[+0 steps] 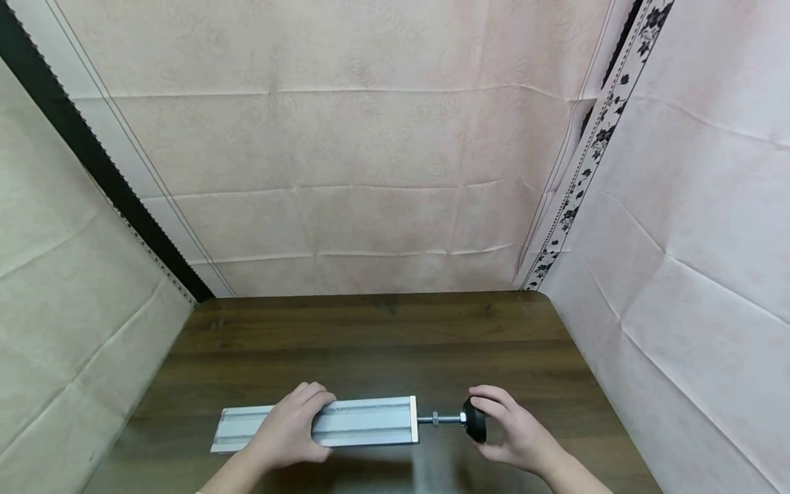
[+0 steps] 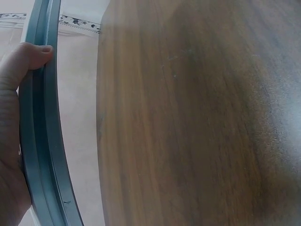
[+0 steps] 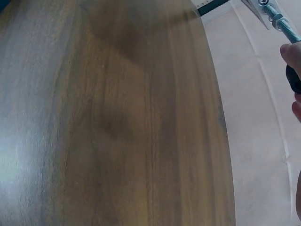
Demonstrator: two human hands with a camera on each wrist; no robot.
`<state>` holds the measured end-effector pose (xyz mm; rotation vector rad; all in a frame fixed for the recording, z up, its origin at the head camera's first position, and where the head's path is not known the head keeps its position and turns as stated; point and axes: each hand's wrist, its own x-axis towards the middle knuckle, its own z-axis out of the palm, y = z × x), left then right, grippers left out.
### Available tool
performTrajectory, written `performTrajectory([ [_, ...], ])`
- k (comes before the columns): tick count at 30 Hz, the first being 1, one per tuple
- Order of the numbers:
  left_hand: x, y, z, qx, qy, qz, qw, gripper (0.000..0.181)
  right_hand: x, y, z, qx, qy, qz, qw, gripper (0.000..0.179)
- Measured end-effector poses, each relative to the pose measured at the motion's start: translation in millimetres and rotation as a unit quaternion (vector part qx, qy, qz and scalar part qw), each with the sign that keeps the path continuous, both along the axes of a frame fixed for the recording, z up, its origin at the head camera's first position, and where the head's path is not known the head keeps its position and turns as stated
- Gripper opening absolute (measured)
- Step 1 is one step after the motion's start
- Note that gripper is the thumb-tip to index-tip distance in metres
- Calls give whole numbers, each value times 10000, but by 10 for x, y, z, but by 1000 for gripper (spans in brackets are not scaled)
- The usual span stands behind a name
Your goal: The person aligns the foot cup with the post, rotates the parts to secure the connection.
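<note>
A silvery aluminium profile (image 1: 370, 423) with lengthwise grooves lies crosswise in front of me, above the table. My left hand (image 1: 291, 429) grips it left of its middle, and the left wrist view shows the thumb (image 2: 35, 55) over a grooved side. From the capped right end of the profile sticks a threaded rod (image 3: 287, 29) with a nut (image 1: 435, 418) on it. At the rod's outer end sits a black levelling foot (image 1: 474, 420). My right hand (image 1: 518, 433) holds that foot between fingers and thumb; the palm side is partly hidden.
Beneath the hands is a dark brown wood-grain table (image 1: 370, 343) with rounded far corners. Pale creased cloth (image 1: 370, 226) hangs behind it, with more cloth at the left and right sides. A flower-patterned strip (image 1: 577, 185) runs down the right corner.
</note>
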<state>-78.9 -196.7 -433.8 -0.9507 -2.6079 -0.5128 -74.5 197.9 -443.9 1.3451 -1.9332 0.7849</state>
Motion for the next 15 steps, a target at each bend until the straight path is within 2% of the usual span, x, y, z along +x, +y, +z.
performTrajectory([
  [7, 7, 9, 12, -6, -103, 35, 9999, 61, 33, 14, -10, -221, -979, 10, 9950, 56],
  [11, 4, 13, 11, -22, -55, 32, 10000, 61, 29, 35, -27, -173, -1201, -4, 9926, 59],
  [15, 1, 21, 18, -25, -114, 46, 9999, 61, 50, 22, 32, -203, -1299, -26, 9913, 60],
])
